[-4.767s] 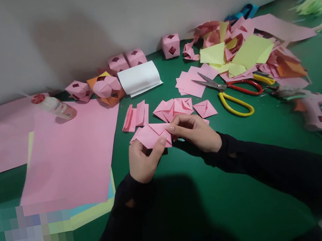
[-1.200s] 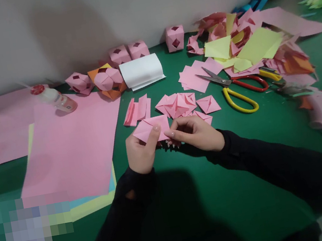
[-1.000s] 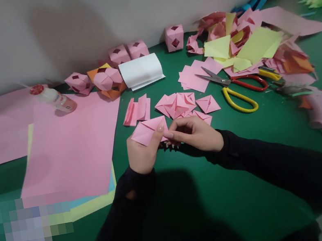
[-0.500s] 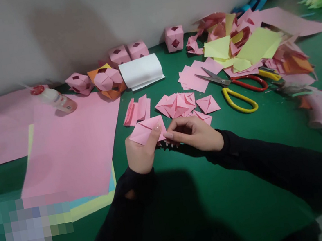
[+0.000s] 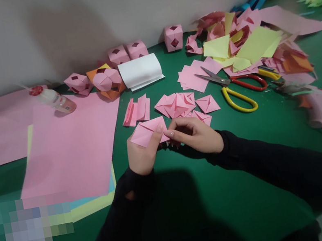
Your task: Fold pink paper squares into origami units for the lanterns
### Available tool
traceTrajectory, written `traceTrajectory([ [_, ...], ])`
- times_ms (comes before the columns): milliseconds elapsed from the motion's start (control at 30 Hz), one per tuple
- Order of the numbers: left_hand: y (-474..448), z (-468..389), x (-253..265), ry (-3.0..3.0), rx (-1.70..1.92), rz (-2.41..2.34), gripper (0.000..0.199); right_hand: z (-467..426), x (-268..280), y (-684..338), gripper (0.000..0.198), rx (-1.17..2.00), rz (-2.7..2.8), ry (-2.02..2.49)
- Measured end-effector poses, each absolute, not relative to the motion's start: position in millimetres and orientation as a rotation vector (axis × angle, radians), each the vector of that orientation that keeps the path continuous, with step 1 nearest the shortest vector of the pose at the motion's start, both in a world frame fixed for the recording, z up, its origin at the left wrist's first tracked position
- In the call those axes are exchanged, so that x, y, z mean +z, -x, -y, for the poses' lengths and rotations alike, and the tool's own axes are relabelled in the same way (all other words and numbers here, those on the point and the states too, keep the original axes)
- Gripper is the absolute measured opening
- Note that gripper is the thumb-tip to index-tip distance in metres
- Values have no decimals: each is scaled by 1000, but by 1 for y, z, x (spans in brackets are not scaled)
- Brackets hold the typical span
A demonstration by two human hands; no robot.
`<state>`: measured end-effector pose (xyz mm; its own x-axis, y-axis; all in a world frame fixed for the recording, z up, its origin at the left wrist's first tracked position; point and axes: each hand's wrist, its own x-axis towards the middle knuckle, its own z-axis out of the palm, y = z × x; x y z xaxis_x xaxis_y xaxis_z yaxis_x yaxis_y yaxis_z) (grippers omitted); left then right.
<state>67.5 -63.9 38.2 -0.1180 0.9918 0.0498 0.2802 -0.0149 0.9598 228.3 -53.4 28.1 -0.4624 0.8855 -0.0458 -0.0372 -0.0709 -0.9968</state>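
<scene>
The left hand's (image 5: pixel 142 157) grip pinches the pink paper (image 5: pixel 146 132) with the thumb on top, while the right hand's (image 5: pixel 197 135) grip pinches its right edge, over the table (image 5: pixel 243 197). Just beyond lie the strips (image 5: pixel 137 111) and folded pieces (image 5: pixel 176 105); farther right, the scissors (image 5: pixel 225 81) overlap the squares (image 5: pixel 194 81), blades apart.

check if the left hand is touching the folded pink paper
Touching. The head view shows it: the left hand grips the folded pink paper, with its thumb pressed across the paper's upper face.
</scene>
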Motion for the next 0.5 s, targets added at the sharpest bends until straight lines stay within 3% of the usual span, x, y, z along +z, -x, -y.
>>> traceTrajectory([
  [500,-64,61,37,-1356,1193,-1455,25,56,28,-227,27,1608,1419,945],
])
